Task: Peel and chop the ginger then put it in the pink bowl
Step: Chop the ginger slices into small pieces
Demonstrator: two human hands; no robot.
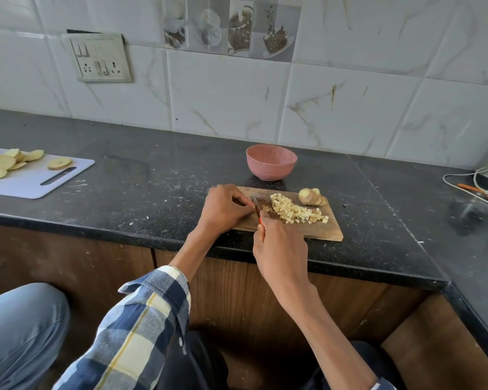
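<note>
While our right hand (279, 249) is wrapped around the red handle of the knife (256, 207), its blade tip rests down on the wooden cutting board (316, 230), and our left hand (226, 211) is curled knuckles-up just beside the blade, fingertips pinched on what seems to be a small bit of ginger we cannot make out. We judge the chopping well along: a heap of diced ginger (296, 211) lies mid-board, and a stack of sliced ginger (312, 197) waits at the far right corner, not yet diced. The pink bowl (271, 166) stands on the black counter (152, 175) just behind the board, and from this angle we see nothing in it.

To do this step well, we keep the left fingertips tucked behind the knuckles, let the flat of the blade ride against them, and rock from the tip in short strokes so the small piece does not skid. We sweep finished dice to the heap so the cutting spot stays bare, then bring the slices over a few at a time.
</note>
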